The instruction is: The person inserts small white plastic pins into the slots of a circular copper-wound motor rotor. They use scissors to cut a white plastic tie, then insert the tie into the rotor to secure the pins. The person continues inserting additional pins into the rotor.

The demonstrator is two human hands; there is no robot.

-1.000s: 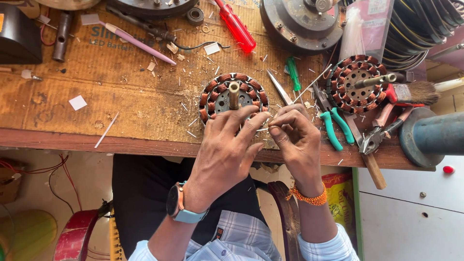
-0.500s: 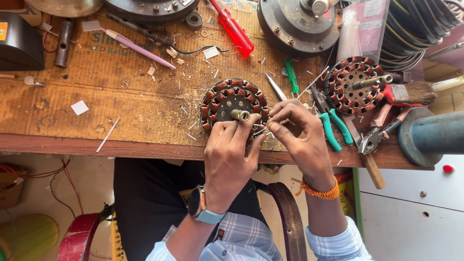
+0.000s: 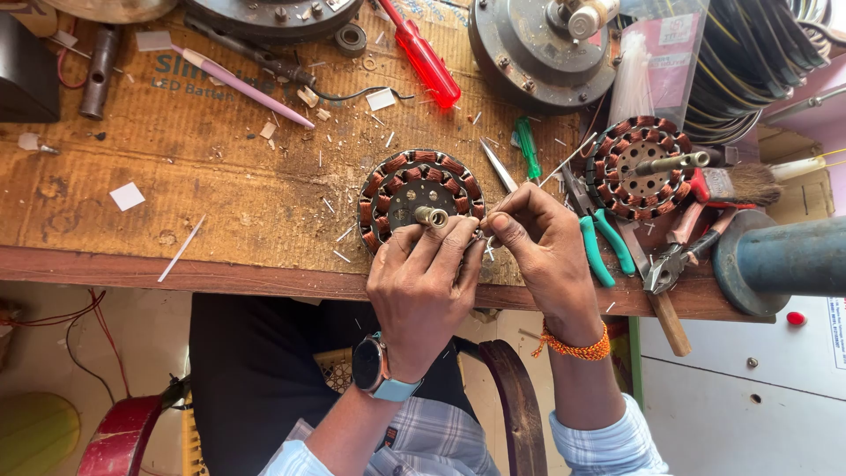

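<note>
Both hands (image 3: pixel 480 256) shifted closer onto stator (image 3: pixel 421 204) rim (fingertips now pinched together).

Left hand (image 3: pixel 421 280) palm-down at the worktop's near edge, fingers curled forward. Right hand (image 3: pixel 542 242) just beside it, fingertips pinched together, both forearms angled inward.

clear plastic packet (image 3: pixel 656 66), pink label | bench top right | smartwatch (image 3: pixel 368 363), dark screen

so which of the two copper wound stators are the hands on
The round copper-wound stator near the bench's front edge; left hand and right hand touch its near rim. The other copper-wound stator lies untouched to its right.
</note>
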